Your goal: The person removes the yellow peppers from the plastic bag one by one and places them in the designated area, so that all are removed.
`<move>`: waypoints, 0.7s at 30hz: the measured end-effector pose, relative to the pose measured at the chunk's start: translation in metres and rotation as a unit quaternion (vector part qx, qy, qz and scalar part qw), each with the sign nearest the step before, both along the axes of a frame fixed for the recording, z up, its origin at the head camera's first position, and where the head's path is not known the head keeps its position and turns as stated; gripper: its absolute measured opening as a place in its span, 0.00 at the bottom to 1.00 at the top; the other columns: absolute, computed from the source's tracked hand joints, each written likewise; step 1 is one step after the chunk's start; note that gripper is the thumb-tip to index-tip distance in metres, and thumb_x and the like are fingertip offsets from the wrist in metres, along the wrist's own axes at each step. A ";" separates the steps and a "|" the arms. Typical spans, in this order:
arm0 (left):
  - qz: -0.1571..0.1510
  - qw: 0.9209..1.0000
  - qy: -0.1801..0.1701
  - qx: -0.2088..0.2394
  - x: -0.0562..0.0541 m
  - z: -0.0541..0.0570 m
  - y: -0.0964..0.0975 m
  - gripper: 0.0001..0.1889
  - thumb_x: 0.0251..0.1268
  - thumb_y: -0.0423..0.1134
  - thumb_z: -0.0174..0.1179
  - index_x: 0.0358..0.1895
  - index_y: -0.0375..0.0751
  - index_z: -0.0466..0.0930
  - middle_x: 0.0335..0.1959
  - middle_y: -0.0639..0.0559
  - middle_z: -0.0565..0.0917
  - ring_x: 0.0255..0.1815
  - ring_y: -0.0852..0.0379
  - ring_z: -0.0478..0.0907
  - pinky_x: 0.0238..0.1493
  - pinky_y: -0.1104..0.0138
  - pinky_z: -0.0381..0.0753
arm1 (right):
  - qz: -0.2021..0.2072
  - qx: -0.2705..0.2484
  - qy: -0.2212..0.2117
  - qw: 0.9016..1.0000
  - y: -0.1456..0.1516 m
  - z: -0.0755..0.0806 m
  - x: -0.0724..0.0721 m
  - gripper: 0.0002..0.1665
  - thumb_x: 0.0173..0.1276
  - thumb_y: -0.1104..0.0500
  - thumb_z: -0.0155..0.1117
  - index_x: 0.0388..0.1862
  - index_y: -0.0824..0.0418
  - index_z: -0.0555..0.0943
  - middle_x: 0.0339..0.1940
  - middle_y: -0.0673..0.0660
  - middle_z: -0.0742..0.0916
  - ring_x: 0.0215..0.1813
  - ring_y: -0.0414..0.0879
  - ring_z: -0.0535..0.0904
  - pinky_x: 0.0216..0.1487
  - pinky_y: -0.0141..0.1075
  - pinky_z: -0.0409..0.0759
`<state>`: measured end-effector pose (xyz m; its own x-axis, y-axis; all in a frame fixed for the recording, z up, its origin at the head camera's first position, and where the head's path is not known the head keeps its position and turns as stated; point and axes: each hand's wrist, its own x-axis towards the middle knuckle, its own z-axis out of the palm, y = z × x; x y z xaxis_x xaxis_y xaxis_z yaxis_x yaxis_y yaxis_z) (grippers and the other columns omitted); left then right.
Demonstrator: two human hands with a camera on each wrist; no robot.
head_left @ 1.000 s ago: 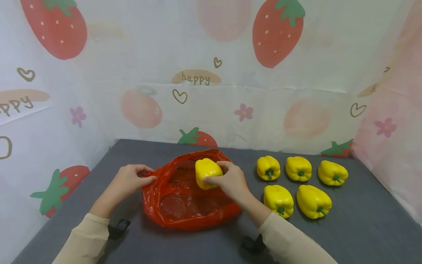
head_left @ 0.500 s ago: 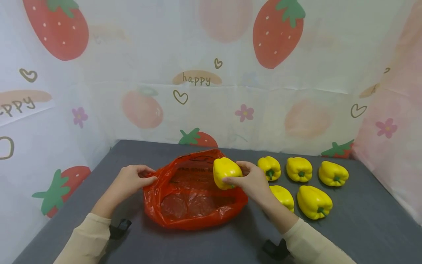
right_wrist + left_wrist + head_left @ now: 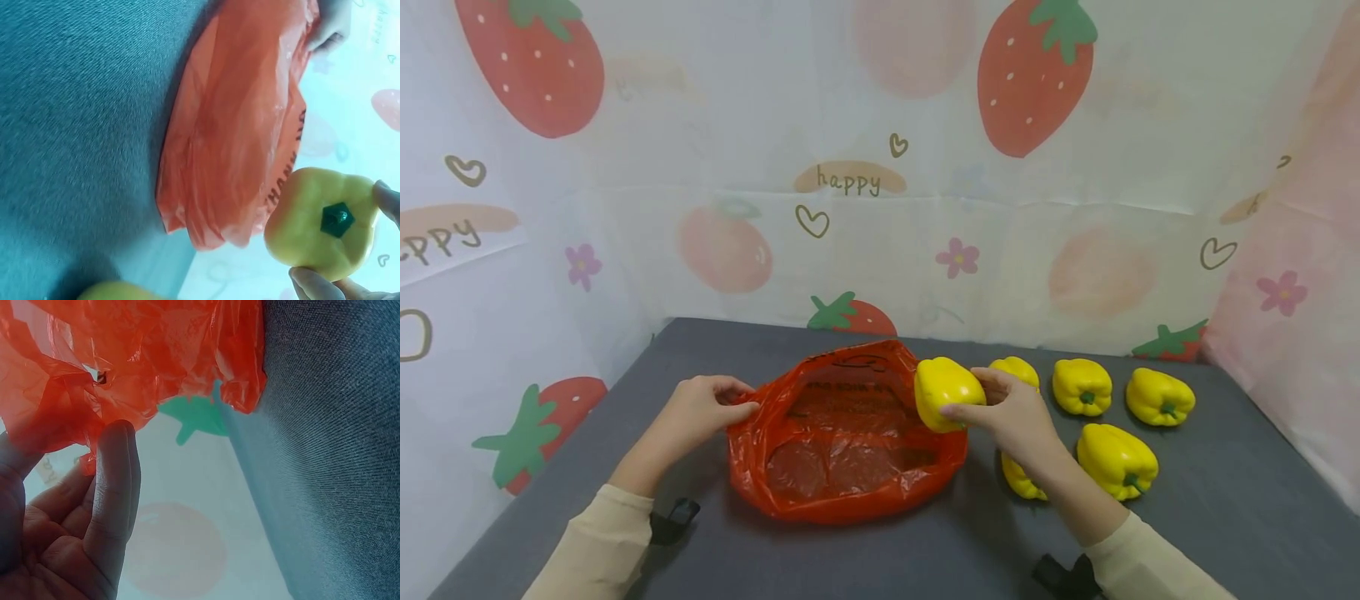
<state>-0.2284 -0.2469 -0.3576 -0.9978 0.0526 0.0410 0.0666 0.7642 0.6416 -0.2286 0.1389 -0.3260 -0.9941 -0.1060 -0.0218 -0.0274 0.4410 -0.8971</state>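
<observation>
A red plastic bag (image 3: 842, 505) lies with its mouth spread wide on the dark grey table. My left hand (image 3: 695, 415) pinches the bag's left rim between thumb and fingers. In the left wrist view the crumpled red plastic (image 3: 134, 356) rises from those fingertips. My right hand (image 3: 1021, 421) grips a yellow bell pepper (image 3: 946, 393) by its side, raised near the bag's right rim. The right wrist view shows this pepper's green stem (image 3: 337, 219) facing the camera, with fingertips at two of its sides.
Several more yellow bell peppers stand on the right of the table, among them a back one (image 3: 1082, 387), a far-right one (image 3: 1160, 397) and a front one (image 3: 1117, 461). My right hand and forearm partly cover two others. A strawberry-print cloth (image 3: 880, 250) hangs behind the table.
My right hand has moved right with the bell pepper, from over the bag's mouth to its right rim. My left hand has kept its pinch on the bag.
</observation>
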 end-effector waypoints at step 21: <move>-0.003 1.000 -0.002 0.010 0.001 0.000 0.001 0.18 0.66 0.46 0.64 0.52 0.37 0.84 0.41 0.46 0.87 0.39 0.55 0.81 0.40 0.62 0.87 | -0.019 0.072 -0.020 0.997 0.060 0.013 0.011 0.57 0.59 0.37 0.72 0.78 0.62 0.60 0.76 0.66 0.69 0.75 0.62 0.67 0.69 0.55 0.72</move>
<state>-0.2275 -0.2460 -0.3576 -0.9977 0.0574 0.0373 0.0678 0.7503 0.6576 -0.2175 0.1987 -0.3126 -0.9955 -0.0605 -0.0734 0.0264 0.5657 -0.8242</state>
